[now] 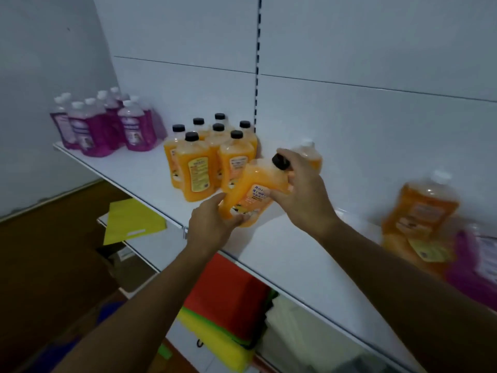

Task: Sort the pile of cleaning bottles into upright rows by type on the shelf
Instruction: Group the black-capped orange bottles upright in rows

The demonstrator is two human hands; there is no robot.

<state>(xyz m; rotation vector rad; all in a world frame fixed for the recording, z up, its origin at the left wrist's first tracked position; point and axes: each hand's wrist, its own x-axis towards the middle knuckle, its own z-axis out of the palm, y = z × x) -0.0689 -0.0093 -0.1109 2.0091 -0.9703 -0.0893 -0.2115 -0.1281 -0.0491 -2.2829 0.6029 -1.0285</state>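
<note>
My left hand (215, 219) cupped the base and my right hand (298, 189) gripped the neck of a tilted orange bottle (252, 189), which I judged needed standing upright beside the black-capped orange group (209, 154).

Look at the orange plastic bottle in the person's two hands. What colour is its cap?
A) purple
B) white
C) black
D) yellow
C: the tilted orange plastic bottle, held by the left hand at its base and the right hand near its top, has a black cap, like the upright orange bottles behind it on the white shelf.
</note>
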